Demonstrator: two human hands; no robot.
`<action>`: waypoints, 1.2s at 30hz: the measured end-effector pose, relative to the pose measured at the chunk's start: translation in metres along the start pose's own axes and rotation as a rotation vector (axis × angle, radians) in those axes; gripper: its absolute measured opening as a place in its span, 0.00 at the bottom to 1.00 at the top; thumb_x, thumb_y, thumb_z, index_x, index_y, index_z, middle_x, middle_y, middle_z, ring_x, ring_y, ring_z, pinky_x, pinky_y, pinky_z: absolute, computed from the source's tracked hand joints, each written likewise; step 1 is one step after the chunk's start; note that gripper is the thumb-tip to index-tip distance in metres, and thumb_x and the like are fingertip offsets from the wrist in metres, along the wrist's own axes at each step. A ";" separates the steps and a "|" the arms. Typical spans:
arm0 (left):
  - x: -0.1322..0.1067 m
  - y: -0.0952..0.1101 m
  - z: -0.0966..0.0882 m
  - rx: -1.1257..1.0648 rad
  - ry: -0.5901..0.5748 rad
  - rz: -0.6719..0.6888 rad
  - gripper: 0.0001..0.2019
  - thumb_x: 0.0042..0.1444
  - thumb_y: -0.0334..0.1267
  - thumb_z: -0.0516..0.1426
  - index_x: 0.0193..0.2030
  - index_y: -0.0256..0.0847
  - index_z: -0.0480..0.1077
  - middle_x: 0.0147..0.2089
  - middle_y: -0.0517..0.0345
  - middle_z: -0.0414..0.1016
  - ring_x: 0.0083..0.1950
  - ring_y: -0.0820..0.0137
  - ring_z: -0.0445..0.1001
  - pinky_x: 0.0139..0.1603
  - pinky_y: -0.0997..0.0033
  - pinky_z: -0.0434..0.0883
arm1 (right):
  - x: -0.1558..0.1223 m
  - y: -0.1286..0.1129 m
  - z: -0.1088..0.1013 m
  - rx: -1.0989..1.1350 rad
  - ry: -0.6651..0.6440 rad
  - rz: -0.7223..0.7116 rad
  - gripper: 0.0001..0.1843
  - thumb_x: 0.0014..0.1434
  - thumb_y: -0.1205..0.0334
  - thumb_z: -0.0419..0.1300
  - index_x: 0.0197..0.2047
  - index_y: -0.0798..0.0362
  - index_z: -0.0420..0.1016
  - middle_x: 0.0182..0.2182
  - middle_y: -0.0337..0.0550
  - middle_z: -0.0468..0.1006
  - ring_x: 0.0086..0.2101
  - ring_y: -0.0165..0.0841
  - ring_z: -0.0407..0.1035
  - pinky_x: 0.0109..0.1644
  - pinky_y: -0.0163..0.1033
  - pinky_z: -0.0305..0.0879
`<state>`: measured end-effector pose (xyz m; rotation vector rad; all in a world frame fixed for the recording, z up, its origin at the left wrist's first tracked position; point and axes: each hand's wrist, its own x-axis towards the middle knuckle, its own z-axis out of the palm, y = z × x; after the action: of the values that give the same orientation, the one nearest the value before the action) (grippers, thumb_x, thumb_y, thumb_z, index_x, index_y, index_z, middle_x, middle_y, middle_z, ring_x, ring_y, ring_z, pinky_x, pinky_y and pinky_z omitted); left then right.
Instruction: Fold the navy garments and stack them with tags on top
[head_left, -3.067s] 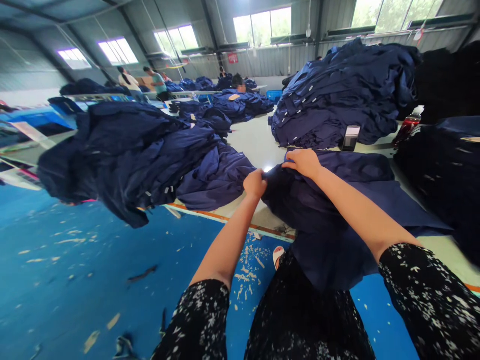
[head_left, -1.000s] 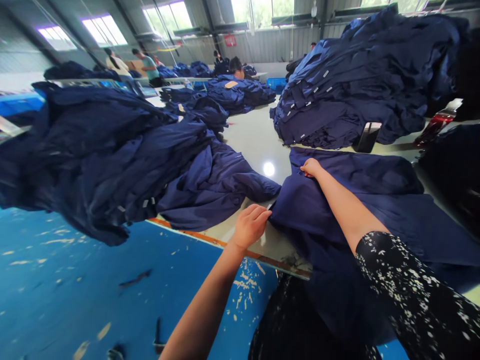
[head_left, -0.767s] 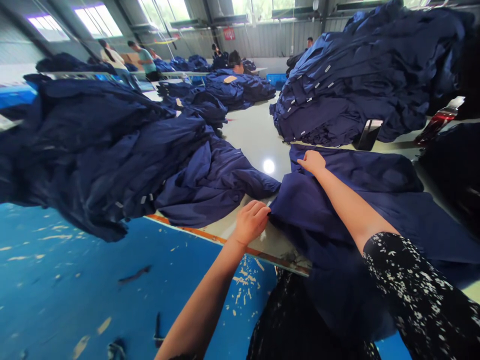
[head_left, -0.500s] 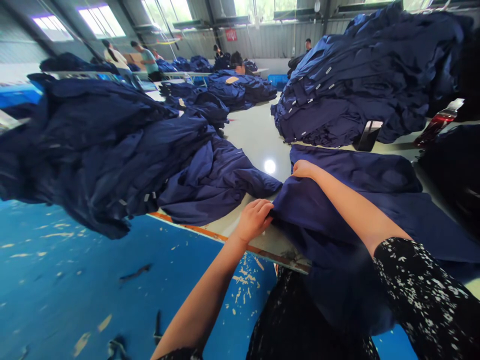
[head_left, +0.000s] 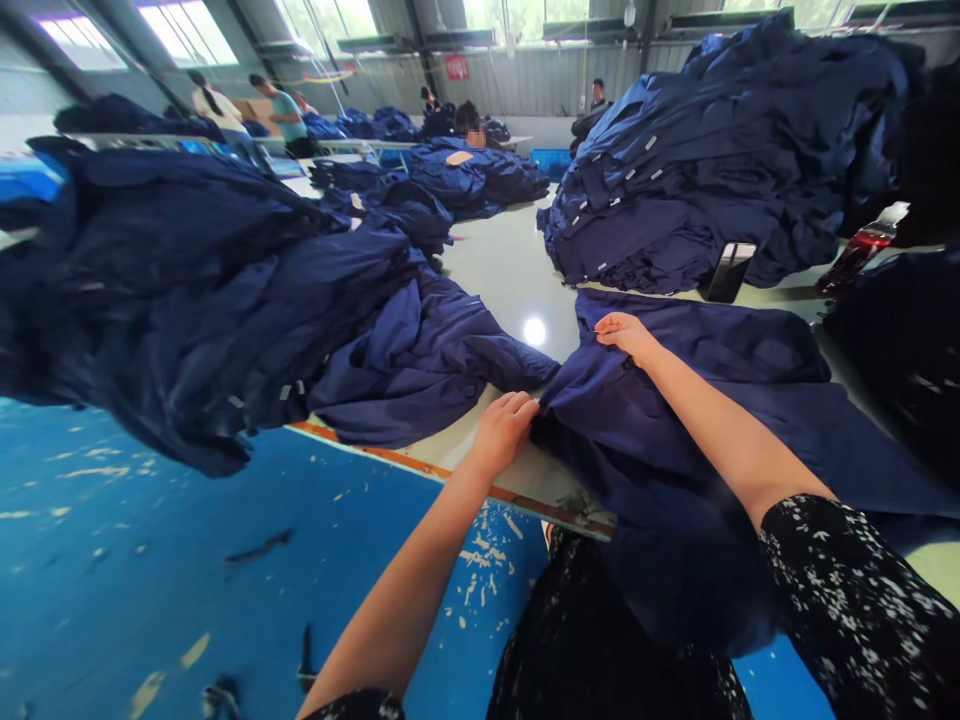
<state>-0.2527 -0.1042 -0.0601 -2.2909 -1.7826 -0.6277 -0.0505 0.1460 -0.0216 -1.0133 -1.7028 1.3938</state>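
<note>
Pale smooth worktop (head_left: 510, 270); limp navy woven-fabric garment (head_left: 667, 450) lies across its edge. Looks light, soft, will slump, so best held by edges. Your R hand (head_left: 626, 337) pinches upper edge, grip closed on cloth. L hand (head_left: 502, 435) at fold, fingers curled, grip can't tell.

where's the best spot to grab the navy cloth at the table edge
Probably the raised, bunched fold of the navy cloth beside the left hand, coming from the near table edge. It stands loose there, so fingers can likely get under it, while the far part lies flat on the table.
</note>
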 end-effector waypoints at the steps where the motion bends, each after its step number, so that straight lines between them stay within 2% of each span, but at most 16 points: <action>1: 0.000 0.001 -0.001 0.003 0.003 -0.038 0.12 0.52 0.24 0.52 0.40 0.42 0.70 0.41 0.50 0.73 0.46 0.59 0.72 0.47 0.61 0.72 | 0.000 -0.002 0.000 -0.031 -0.001 0.025 0.12 0.39 0.70 0.69 0.30 0.53 0.76 0.26 0.36 0.78 0.30 0.29 0.72 0.41 0.35 0.70; 3: 0.001 0.001 0.000 -0.006 0.005 -0.110 0.15 0.49 0.23 0.53 0.42 0.42 0.71 0.42 0.50 0.73 0.47 0.59 0.72 0.48 0.61 0.72 | -0.001 -0.005 0.001 -0.119 -0.001 0.090 0.09 0.41 0.66 0.69 0.30 0.52 0.76 0.23 0.36 0.76 0.26 0.30 0.70 0.33 0.34 0.67; 5: 0.003 0.001 0.001 -0.016 0.007 -0.175 0.20 0.48 0.24 0.54 0.48 0.41 0.71 0.43 0.51 0.73 0.48 0.59 0.72 0.51 0.60 0.72 | -0.003 -0.007 0.001 -0.199 0.007 0.132 0.09 0.44 0.60 0.70 0.27 0.53 0.75 0.19 0.35 0.72 0.24 0.30 0.66 0.28 0.34 0.62; 7: 0.005 0.000 0.003 0.003 0.016 -0.222 0.22 0.50 0.25 0.55 0.52 0.41 0.72 0.44 0.50 0.73 0.49 0.59 0.73 0.52 0.59 0.72 | -0.003 -0.009 0.001 -0.332 0.000 0.132 0.16 0.47 0.51 0.71 0.23 0.53 0.72 0.17 0.35 0.68 0.23 0.30 0.64 0.27 0.35 0.58; 10: 0.005 -0.004 0.007 0.038 0.026 -0.193 0.19 0.52 0.26 0.55 0.49 0.41 0.75 0.43 0.49 0.76 0.47 0.59 0.74 0.50 0.59 0.73 | -0.001 -0.012 0.003 -0.603 -0.082 0.114 0.25 0.45 0.43 0.73 0.18 0.53 0.68 0.16 0.34 0.64 0.24 0.29 0.62 0.29 0.35 0.55; 13: 0.002 -0.007 0.009 0.018 0.061 -0.142 0.18 0.53 0.25 0.53 0.47 0.41 0.76 0.42 0.49 0.79 0.44 0.59 0.76 0.47 0.59 0.73 | 0.003 -0.014 0.007 -0.640 -0.137 0.057 0.23 0.42 0.47 0.74 0.19 0.53 0.69 0.16 0.32 0.63 0.23 0.27 0.59 0.29 0.35 0.53; 16: 0.000 -0.007 0.008 -0.002 0.110 -0.166 0.14 0.55 0.28 0.53 0.45 0.41 0.75 0.39 0.50 0.80 0.42 0.60 0.77 0.44 0.62 0.72 | 0.007 -0.015 0.015 -0.549 -0.088 0.027 0.18 0.40 0.52 0.75 0.23 0.53 0.73 0.17 0.31 0.65 0.22 0.26 0.59 0.29 0.34 0.55; 19: 0.002 -0.004 0.006 -0.070 0.092 -0.179 0.09 0.57 0.35 0.58 0.44 0.42 0.73 0.36 0.53 0.79 0.39 0.61 0.77 0.41 0.65 0.71 | 0.009 -0.015 0.025 -0.468 -0.052 0.032 0.15 0.38 0.57 0.74 0.26 0.54 0.76 0.21 0.33 0.71 0.24 0.27 0.63 0.31 0.33 0.59; 22: 0.006 -0.004 0.006 -0.159 0.085 -0.185 0.10 0.55 0.39 0.62 0.44 0.43 0.70 0.35 0.55 0.78 0.39 0.62 0.77 0.39 0.67 0.71 | 0.013 -0.016 0.034 -0.463 -0.042 0.032 0.13 0.41 0.56 0.73 0.24 0.55 0.76 0.20 0.34 0.71 0.24 0.27 0.63 0.30 0.33 0.59; 24: 0.006 -0.005 0.007 -0.200 0.107 -0.229 0.10 0.55 0.35 0.60 0.44 0.43 0.69 0.35 0.56 0.77 0.38 0.63 0.77 0.39 0.68 0.70 | 0.017 -0.015 0.037 -0.463 0.008 0.049 0.14 0.43 0.56 0.72 0.21 0.55 0.75 0.17 0.33 0.69 0.23 0.27 0.62 0.29 0.33 0.58; 29: 0.000 -0.009 0.010 -0.279 0.164 -0.368 0.27 0.51 0.25 0.53 0.59 0.41 0.64 0.39 0.56 0.80 0.36 0.65 0.78 0.39 0.68 0.72 | 0.021 -0.007 0.043 -0.419 0.053 0.101 0.11 0.43 0.59 0.72 0.22 0.56 0.76 0.17 0.35 0.72 0.23 0.28 0.65 0.30 0.33 0.62; 33: -0.001 -0.008 0.009 -0.248 0.208 -0.433 0.26 0.56 0.27 0.52 0.62 0.40 0.63 0.43 0.50 0.81 0.41 0.61 0.80 0.42 0.65 0.73 | 0.017 0.002 0.048 -0.412 0.056 0.108 0.13 0.41 0.59 0.74 0.22 0.56 0.76 0.15 0.34 0.69 0.22 0.28 0.64 0.30 0.33 0.63; 36: 0.000 -0.007 0.007 -0.226 0.175 -0.447 0.26 0.55 0.29 0.55 0.62 0.40 0.64 0.41 0.51 0.80 0.38 0.62 0.80 0.40 0.65 0.73 | 0.015 0.005 0.050 -0.398 0.053 0.088 0.11 0.46 0.59 0.72 0.23 0.56 0.77 0.16 0.33 0.70 0.22 0.27 0.65 0.31 0.33 0.63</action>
<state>-0.2574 -0.0997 -0.0673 -1.8853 -2.2458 -1.1158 -0.1011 0.1380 -0.0347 -1.3417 -1.9605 1.0890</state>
